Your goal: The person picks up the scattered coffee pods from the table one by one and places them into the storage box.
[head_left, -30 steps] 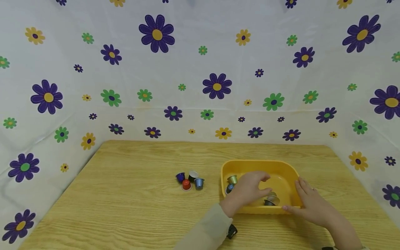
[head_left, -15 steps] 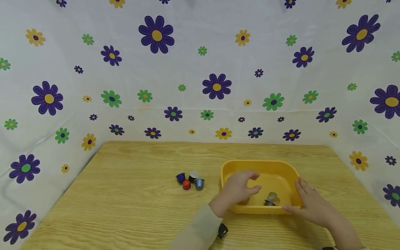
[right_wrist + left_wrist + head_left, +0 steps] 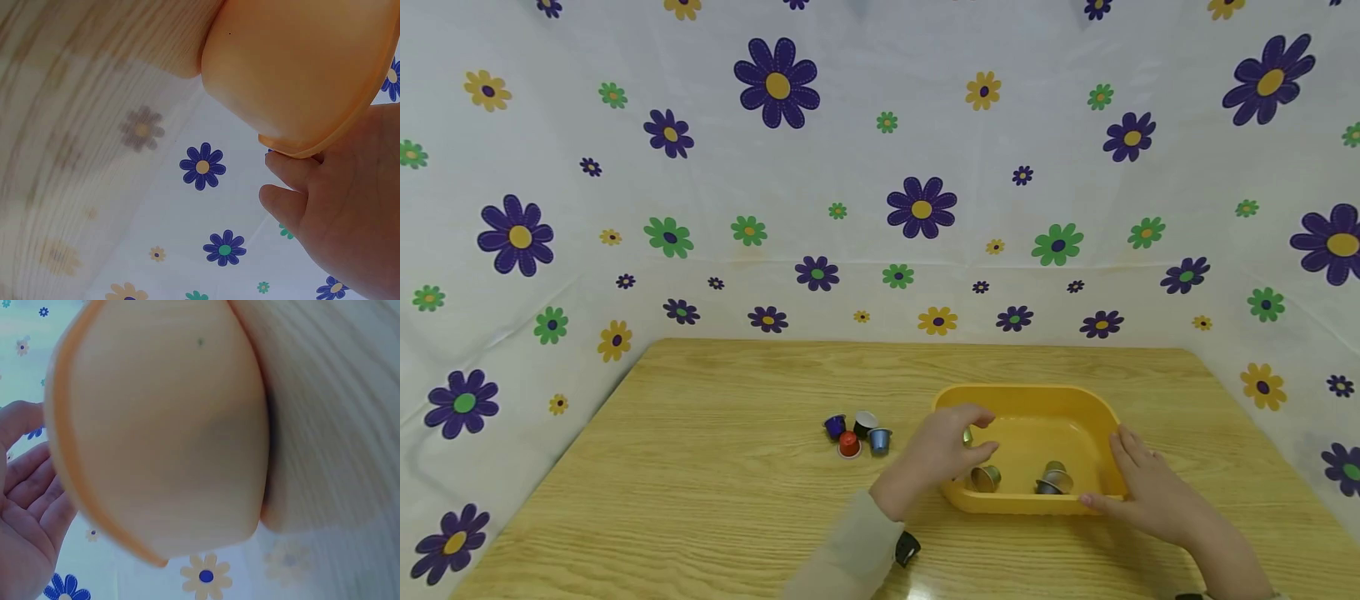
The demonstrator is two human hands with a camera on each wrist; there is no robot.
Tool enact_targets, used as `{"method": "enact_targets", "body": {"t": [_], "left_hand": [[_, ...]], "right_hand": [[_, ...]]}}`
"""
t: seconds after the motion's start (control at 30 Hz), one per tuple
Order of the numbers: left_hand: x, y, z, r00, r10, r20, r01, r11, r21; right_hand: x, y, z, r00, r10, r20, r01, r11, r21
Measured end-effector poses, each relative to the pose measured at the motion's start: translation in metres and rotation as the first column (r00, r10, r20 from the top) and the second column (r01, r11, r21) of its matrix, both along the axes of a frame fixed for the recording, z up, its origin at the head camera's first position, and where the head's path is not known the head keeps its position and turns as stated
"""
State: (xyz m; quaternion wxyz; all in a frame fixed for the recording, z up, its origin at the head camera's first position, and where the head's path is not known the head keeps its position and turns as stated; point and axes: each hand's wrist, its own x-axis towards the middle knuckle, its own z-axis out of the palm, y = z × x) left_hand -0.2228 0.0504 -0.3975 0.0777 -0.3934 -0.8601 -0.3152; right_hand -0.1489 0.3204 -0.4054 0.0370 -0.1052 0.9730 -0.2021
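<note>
Over the left end of a yellow plastic tub (image 3: pixel 1030 502), my left hand (image 3: pixel 936 450) hovers with thumb and fingers apart and nothing between them. In the left wrist view its fingers lie loosely extended beside the tub's rim. My right hand (image 3: pixel 1157 492) holds the tub's near right corner, thumb at the front rim and fingers along the right side. Inside the tub, a gold coffee capsule (image 3: pixel 987 478) lies near the front left. A greenish-gold capsule (image 3: pixel 967 437) shows partly behind the left hand. A few more capsules (image 3: pixel 1054 478) cluster near the front right.
Left of the tub, on the wooden table (image 3: pixel 700 467), stands a group of coffee capsules: dark blue (image 3: pixel 835 427), red (image 3: pixel 849 444), light blue (image 3: pixel 879 441) and black with a pale lid (image 3: pixel 864 424). A flower-patterned cloth (image 3: pixel 850 167) surrounds the table's back and sides.
My left hand has moved left, from the tub's middle to its left end, uncovering the gold capsule. The right hand and the tub have stayed in place.
</note>
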Motion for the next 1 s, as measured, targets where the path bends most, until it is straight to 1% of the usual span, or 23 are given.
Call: {"method": "enact_targets", "body": {"t": [0.07,0.13,0.3,0.47,0.7,0.83,1.0], "left_hand": [[-0.001,-0.005,0.000,1.000,-0.005,0.010,0.005,1.000,0.002],[-0.001,-0.010,0.001,1.000,-0.005,0.006,0.005,1.000,0.001],[-0.001,-0.021,0.003,1.000,0.019,0.022,-0.019,1.000,-0.013],[-0.001,-0.034,0.004,0.997,0.046,0.056,-0.045,0.999,-0.020],[-0.007,-0.059,0.000,0.994,0.106,-0.015,-0.107,0.994,-0.039],[-0.007,-0.072,0.000,0.991,0.130,-0.012,-0.130,0.991,-0.019],[-0.008,-0.087,0.001,0.987,0.153,-0.050,-0.154,0.988,-0.007]], "right_hand": [[0.000,0.000,0.000,1.000,0.001,-0.003,-0.001,1.000,0.002],[0.001,-0.001,0.001,1.000,0.002,-0.004,-0.002,1.000,0.003],[0.001,-0.001,0.002,1.000,0.002,-0.004,-0.002,1.000,0.002],[0.001,-0.001,0.003,1.000,0.000,-0.007,0.000,1.000,-0.004],[0.000,-0.002,0.001,1.000,0.003,-0.006,-0.003,1.000,-0.001],[0.000,-0.001,0.001,1.000,0.003,-0.006,-0.003,1.000,0.003],[0.001,-0.002,0.001,1.000,0.005,-0.011,-0.005,1.000,0.009]]}}
